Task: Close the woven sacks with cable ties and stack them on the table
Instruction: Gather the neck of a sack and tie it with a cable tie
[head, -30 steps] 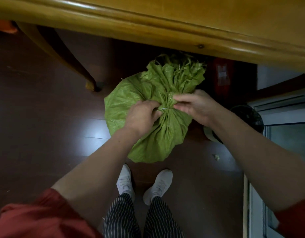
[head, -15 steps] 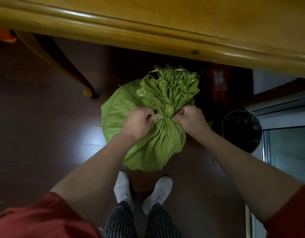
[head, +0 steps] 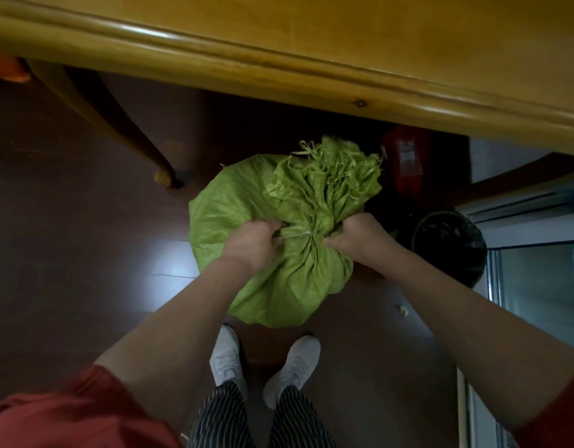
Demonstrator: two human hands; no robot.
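R hand now curled vs. 1 s ago, gripping green sack neck; L hand pinches cable tie.

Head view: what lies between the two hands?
Bunched neck of the sack, cinched by a cable tie, fills the gap from left hand to right hand; head view.
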